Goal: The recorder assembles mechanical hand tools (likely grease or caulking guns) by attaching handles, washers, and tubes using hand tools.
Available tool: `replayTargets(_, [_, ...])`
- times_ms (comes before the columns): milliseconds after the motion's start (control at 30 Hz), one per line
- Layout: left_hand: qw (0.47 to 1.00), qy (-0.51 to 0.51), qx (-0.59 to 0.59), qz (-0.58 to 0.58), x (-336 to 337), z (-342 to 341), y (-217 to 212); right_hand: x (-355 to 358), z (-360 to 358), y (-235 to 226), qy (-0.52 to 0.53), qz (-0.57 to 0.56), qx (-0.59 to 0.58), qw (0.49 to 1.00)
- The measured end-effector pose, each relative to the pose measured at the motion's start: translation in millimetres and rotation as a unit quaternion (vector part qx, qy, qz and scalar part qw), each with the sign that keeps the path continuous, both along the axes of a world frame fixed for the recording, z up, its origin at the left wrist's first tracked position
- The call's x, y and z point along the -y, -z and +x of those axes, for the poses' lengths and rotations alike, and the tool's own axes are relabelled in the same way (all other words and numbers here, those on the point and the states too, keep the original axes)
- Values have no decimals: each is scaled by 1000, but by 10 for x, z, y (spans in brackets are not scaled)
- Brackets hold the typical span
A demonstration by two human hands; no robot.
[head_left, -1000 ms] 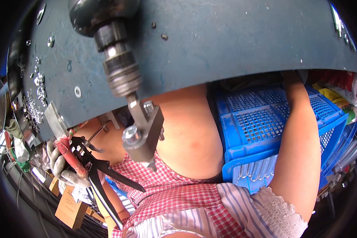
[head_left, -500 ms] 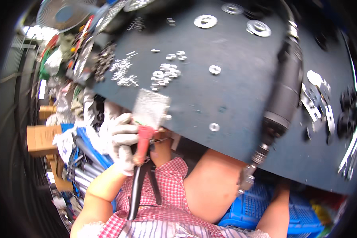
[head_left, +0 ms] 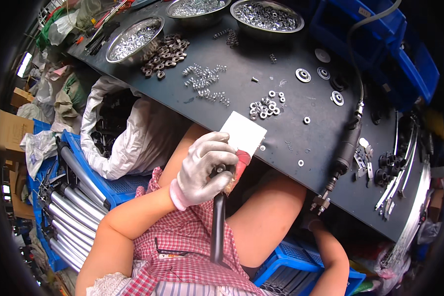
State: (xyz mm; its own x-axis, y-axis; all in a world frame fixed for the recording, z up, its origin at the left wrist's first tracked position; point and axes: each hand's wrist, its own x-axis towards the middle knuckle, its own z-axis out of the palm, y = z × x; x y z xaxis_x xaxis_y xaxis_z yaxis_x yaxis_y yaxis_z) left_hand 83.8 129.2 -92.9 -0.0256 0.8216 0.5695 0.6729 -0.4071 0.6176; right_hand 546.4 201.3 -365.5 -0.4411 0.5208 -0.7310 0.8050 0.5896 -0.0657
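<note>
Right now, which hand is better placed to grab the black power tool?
Right, probably: the right hand, though mostly hidden, is nearer the power tool; the left hand grips a black-handled tool.

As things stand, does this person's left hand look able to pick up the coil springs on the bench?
Probably not without letting go: the gloved left hand is wrapped around the black-handled tool. Otherwise the way seems free, as the coil springs lie uncovered near the edge of the bench.
</note>
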Motion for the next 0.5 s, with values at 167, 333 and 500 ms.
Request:
replayTargets(167, [986, 166, -5, 19, -291, -415, -320, 103, -80, -1439, 64, 95, 23, 993])
replayTargets(333, [957, -202, -150, -146, -1907, -1233, -727, 615, -582, -2905, 234, 254, 5, 938])
replayTargets(500, [865, -242, -336, -283, -2471, -1711, -254, 1449, -1042, -3410, 449, 206, -369, 788])
